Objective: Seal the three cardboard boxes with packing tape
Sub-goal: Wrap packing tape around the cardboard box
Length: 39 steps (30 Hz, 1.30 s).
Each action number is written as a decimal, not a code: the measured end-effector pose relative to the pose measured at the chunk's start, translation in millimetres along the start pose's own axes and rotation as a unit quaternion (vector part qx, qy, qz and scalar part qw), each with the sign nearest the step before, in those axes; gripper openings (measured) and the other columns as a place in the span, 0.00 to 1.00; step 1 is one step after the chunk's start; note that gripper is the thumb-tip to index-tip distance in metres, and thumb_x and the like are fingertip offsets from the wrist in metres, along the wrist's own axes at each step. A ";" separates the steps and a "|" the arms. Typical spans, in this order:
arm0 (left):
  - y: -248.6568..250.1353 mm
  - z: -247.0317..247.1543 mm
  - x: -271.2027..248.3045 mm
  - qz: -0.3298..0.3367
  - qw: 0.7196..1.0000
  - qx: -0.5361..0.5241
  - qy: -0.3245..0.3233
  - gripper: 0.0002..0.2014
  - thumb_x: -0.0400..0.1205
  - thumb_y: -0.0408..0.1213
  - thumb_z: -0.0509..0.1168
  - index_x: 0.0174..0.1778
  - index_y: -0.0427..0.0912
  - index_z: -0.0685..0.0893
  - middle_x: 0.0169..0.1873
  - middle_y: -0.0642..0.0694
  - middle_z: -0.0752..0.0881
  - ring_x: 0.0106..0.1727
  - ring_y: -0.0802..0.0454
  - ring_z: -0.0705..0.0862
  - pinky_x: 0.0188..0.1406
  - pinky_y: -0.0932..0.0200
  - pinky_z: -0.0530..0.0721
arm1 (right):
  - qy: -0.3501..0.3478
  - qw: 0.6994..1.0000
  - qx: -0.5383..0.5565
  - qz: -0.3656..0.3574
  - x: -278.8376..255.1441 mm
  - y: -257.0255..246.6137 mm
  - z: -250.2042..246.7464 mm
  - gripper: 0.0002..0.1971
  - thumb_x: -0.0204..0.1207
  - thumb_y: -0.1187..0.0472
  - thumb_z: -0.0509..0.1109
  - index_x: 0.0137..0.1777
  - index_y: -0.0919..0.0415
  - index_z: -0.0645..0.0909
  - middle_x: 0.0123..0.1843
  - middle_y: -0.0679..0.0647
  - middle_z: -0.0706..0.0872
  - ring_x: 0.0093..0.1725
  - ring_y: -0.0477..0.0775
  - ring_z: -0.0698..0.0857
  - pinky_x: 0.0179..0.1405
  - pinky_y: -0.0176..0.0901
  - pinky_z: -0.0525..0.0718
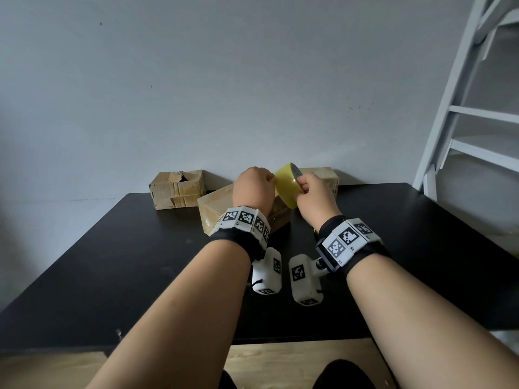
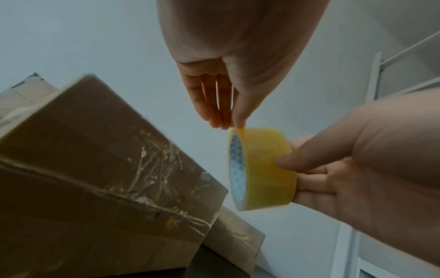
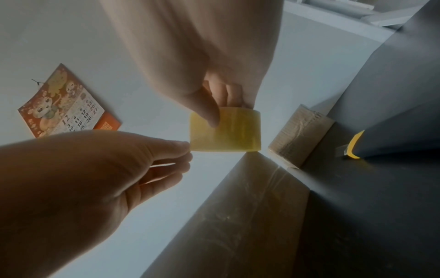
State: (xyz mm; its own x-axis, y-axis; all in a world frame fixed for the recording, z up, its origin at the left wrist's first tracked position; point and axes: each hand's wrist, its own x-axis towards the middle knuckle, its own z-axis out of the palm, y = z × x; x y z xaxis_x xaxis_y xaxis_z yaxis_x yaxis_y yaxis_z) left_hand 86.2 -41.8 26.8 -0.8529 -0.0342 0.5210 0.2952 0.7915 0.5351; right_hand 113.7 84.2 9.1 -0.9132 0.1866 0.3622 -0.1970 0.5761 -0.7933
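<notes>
A yellow packing tape roll [image 1: 286, 183] [image 2: 262, 169] [image 3: 226, 131] is held up above the middle cardboard box [image 1: 216, 211] [image 2: 95, 150] [image 3: 238, 206]. My right hand [image 1: 302, 186] [image 3: 214, 120] grips the roll, thumb on its outer face and fingers behind. My left hand [image 1: 271, 179] [image 2: 234, 125] pinches the roll's rim with thumb and fingertips. The middle box has wrinkled clear tape across it. A second box [image 1: 178, 189], torn on top, stands back left. A third box [image 1: 323, 175] [image 3: 300, 135] sits back right, partly hidden by my hands.
The boxes rest on a black table [image 1: 112, 262] against a grey wall. A yellow utility knife [image 3: 354, 144] lies on the table right of the boxes. A white ladder frame [image 1: 463, 108] stands at the right. A calendar [image 3: 66, 107] hangs on the wall.
</notes>
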 end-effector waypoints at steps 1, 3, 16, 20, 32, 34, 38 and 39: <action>-0.1 0.9 0.1 0.000 1.000 0.003 -0.001 0.11 0.83 0.38 0.63 0.50 0.41 0.91 0.46 0.44 0.90 0.49 0.45 0.86 0.43 0.60 0.77 | 0.002 1.000 -0.001 0.000 0.4 0.8 0.3 0.18 0.80 0.74 0.61 0.66 0.61 0.79 0.56 0.51 0.81 0.56 0.50 0.79 0.51 0.38 0.74; -1.5 1.7 1.2 -0.006 1.000 -0.007 -0.003 0.10 0.82 0.38 0.64 0.53 0.43 0.90 0.49 0.45 0.90 0.52 0.46 0.85 0.47 0.60 0.78 | 0.001 1.000 -0.005 -0.001 0.4 2.1 0.3 0.18 0.79 0.74 0.61 0.65 0.60 0.80 0.54 0.49 0.80 0.55 0.48 0.78 0.51 0.38 0.74; -2.7 1.6 6.3 0.005 0.997 0.063 -0.034 0.09 0.79 0.33 0.61 0.49 0.35 0.83 0.49 0.40 0.85 0.49 0.42 0.82 0.40 0.57 0.71 | -0.019 0.999 -0.030 -0.041 -0.9 3.9 -0.7 0.17 0.80 0.74 0.62 0.64 0.60 0.81 0.58 0.50 0.84 0.57 0.48 0.79 0.52 0.35 0.73; -4.8 5.8 8.4 -0.004 0.996 0.072 -0.051 0.10 0.80 0.34 0.60 0.51 0.32 0.80 0.50 0.36 0.83 0.49 0.39 0.81 0.41 0.54 0.72 | -0.023 0.998 -0.026 -0.048 -0.6 5.1 1.0 0.13 0.80 0.72 0.63 0.59 0.58 0.82 0.50 0.47 0.82 0.53 0.48 0.80 0.49 0.36 0.73; -6.6 3.5 8.6 -0.003 1.000 -0.025 -0.016 0.16 0.83 0.31 0.59 0.65 0.40 0.83 0.62 0.42 0.83 0.61 0.46 0.82 0.57 0.57 0.76 | 0.022 0.999 -0.014 -0.028 1.6 8.5 2.2 0.16 0.79 0.74 0.61 0.62 0.61 0.81 0.54 0.52 0.84 0.57 0.55 0.83 0.54 0.43 0.80; -6.7 3.5 5.4 0.022 0.999 -0.025 -0.031 0.17 0.83 0.33 0.59 0.66 0.44 0.84 0.60 0.44 0.84 0.60 0.47 0.82 0.53 0.61 0.75 | 0.022 0.999 -0.003 -0.029 1.2 6.9 1.0 0.16 0.80 0.74 0.61 0.62 0.61 0.81 0.52 0.50 0.82 0.56 0.52 0.82 0.54 0.41 0.78; -1.7 1.6 2.0 0.061 0.998 0.001 0.018 0.12 0.80 0.34 0.62 0.49 0.41 0.91 0.47 0.42 0.87 0.49 0.43 0.84 0.40 0.58 0.75 | 0.025 0.999 0.012 -0.029 2.2 5.6 1.5 0.16 0.79 0.74 0.62 0.62 0.60 0.81 0.53 0.50 0.84 0.55 0.52 0.83 0.51 0.39 0.77; -0.6 1.1 1.7 0.060 0.998 0.002 0.027 0.11 0.80 0.34 0.62 0.47 0.40 0.91 0.46 0.42 0.88 0.49 0.43 0.84 0.42 0.56 0.78 | 0.027 0.999 0.015 -0.030 2.5 5.7 2.0 0.15 0.79 0.74 0.62 0.61 0.60 0.81 0.54 0.52 0.85 0.55 0.53 0.83 0.51 0.41 0.79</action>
State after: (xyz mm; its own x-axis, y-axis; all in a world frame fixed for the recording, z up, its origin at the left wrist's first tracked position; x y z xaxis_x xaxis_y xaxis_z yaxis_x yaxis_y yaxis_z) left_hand 84.0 -41.7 26.6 -0.7869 0.0274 0.6165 0.3914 0.7945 0.4643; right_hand 109.6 86.3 4.5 -0.8794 0.1952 0.4343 -0.2622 0.5627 -0.7840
